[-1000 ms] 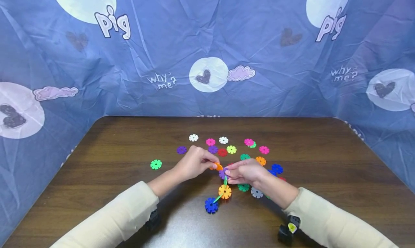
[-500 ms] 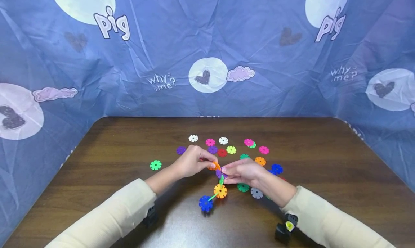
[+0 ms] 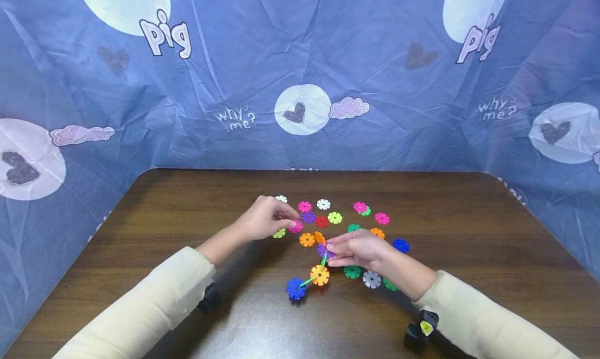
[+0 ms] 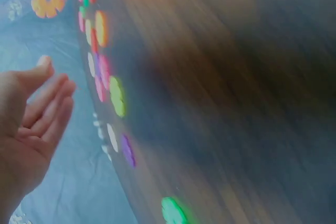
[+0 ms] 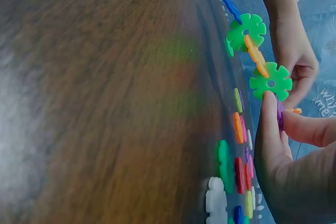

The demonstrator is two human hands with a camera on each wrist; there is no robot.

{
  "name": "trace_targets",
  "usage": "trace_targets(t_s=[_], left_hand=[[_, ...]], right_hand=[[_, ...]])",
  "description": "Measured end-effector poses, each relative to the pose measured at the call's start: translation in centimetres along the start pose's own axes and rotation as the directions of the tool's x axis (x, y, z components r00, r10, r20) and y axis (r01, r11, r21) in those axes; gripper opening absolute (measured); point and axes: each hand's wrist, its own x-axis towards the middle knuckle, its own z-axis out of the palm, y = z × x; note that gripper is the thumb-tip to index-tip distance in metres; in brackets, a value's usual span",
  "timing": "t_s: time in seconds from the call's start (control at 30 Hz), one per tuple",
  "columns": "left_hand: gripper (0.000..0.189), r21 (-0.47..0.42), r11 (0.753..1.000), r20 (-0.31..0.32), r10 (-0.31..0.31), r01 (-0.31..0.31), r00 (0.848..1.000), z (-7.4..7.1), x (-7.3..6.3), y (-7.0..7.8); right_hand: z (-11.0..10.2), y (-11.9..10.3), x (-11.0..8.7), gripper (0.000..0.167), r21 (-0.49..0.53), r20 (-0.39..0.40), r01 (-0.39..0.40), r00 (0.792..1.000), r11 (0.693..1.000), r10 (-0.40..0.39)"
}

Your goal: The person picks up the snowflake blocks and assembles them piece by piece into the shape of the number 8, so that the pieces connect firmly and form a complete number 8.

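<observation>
My right hand (image 3: 363,249) pinches a purple notched plastic disc (image 3: 322,250) between thumb and fingers. That disc belongs to a chain of slotted snowflake discs. An orange disc (image 3: 319,237) is at its upper end. Below the purple one come a green disc (image 5: 271,82), a yellow-orange disc (image 3: 320,275), another green disc (image 5: 247,32) and a blue disc (image 3: 296,289) at the lower end. My left hand (image 3: 262,218) is over the table, its fingertips by a pink disc (image 3: 296,226). In the left wrist view its fingers are loosely bent with nothing between them.
Loose discs lie across the middle of the brown table (image 3: 154,213), among them an orange disc (image 3: 307,239), a red disc (image 3: 321,222), a grey disc (image 3: 372,280) and a blue disc (image 3: 400,245). A blue printed cloth (image 3: 234,62) hangs behind.
My left hand has let go of the orange disc at the chain's upper end and moved left and away towards the loose discs. My right hand keeps hold of the chain.
</observation>
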Motion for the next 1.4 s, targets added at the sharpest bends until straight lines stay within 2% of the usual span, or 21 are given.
trace_targets(t_s=[0.1, 0.2, 0.3, 0.47, 0.6, 0.73, 0.83, 0.9, 0.97, 1.0, 1.03, 1.1, 1.17, 1.2, 1.27, 1.4], left_hand=[[0.014, 0.095, 0.994, 0.022, -0.059, 0.056, 0.998, -0.2, -0.6, -0.7], [0.014, 0.173, 0.982, 0.043, -0.079, 0.070, 0.996, 0.0, -1.2, -1.3], [0.013, 0.211, 0.974, 0.048, -0.091, 0.079, 0.995, 0.4, -1.5, -1.7], [0.018, 0.224, 0.967, 0.011, -0.131, 0.125, 0.991, 0.5, -1.6, -1.6], [0.024, 0.168, 0.970, -0.031, -0.173, 0.176, 0.984, 0.5, -1.5, -1.4], [0.019, 0.077, 0.975, -0.064, -0.202, 0.206, 0.977, 0.7, -1.5, -1.3], [0.012, 0.003, 0.966, -0.062, -0.258, 0.258, 0.964, 0.8, -1.4, -1.2], [0.009, -0.074, 0.952, -0.035, -0.301, 0.298, 0.953, 0.9, -1.4, -1.1], [0.009, -0.184, 0.918, 0.013, -0.355, 0.351, 0.935, 0.9, -1.3, -0.8], [0.010, -0.249, 0.889, 0.042, -0.386, 0.384, 0.922, 1.0, -1.2, -0.6], [0.012, -0.309, 0.858, 0.074, -0.409, 0.411, 0.910, 1.0, -1.1, -0.4], [0.017, -0.419, 0.778, 0.133, -0.457, 0.467, 0.880, 1.1, -0.8, 0.0], [0.020, -0.485, 0.707, 0.176, -0.498, 0.515, 0.849, 1.2, -0.6, 0.6], [0.020, -0.505, 0.681, 0.190, -0.512, 0.530, 0.838, 1.2, -0.5, 0.8], [0.021, -0.525, 0.656, 0.201, -0.524, 0.542, 0.828, 1.3, -0.4, 1.3], [0.020, -0.530, 0.652, 0.192, -0.531, 0.542, 0.826, 1.3, -0.2, 1.9]], right_hand=[[-0.3, 0.2, 0.0, 0.039, 0.003, 0.006, -0.002, 1.000, 1.000, 0.002], [-0.4, 0.3, 0.0, 0.039, 0.003, 0.011, -0.004, 1.000, 1.000, 0.004], [-0.4, 0.3, 0.1, 0.039, -0.003, 0.013, -0.001, 1.000, 1.000, 0.001], [-0.3, 0.2, 0.3, 0.037, -0.002, 0.018, -0.001, 1.000, 1.000, 0.001], [-0.3, 0.2, 0.3, 0.037, 0.006, 0.032, -0.001, 0.999, 1.000, 0.001], [-0.2, 0.3, 0.3, 0.037, 0.002, 0.034, -0.001, 0.999, 1.000, 0.001], [-0.1, 0.2, 0.4, 0.038, -0.005, 0.024, -0.007, 1.000, 1.000, 0.008], [0.0, 0.2, 0.4, 0.038, -0.010, 0.019, -0.011, 1.000, 1.000, 0.011], [0.0, 0.2, 0.5, 0.038, -0.016, 0.017, -0.016, 1.000, 1.000, 0.016], [0.1, 0.2, 0.5, 0.037, -0.017, 0.018, -0.016, 1.000, 1.000, 0.017], [0.1, 0.1, 0.5, 0.037, -0.018, 0.019, -0.018, 1.000, 1.000, 0.018], [0.2, 0.1, 0.6, 0.037, -0.015, 0.019, -0.020, 1.000, 1.000, 0.020], [0.2, 0.1, 0.6, 0.036, -0.012, 0.019, -0.023, 1.000, 1.000, 0.023], [0.2, 0.1, 0.6, 0.036, -0.010, 0.018, -0.024, 1.000, 1.000, 0.024], [0.2, 0.0, 0.7, 0.036, -0.008, 0.016, -0.027, 1.000, 1.000, 0.027], [0.3, 0.0, 0.6, 0.035, -0.009, 0.012, -0.030, 0.999, 1.000, 0.030]])
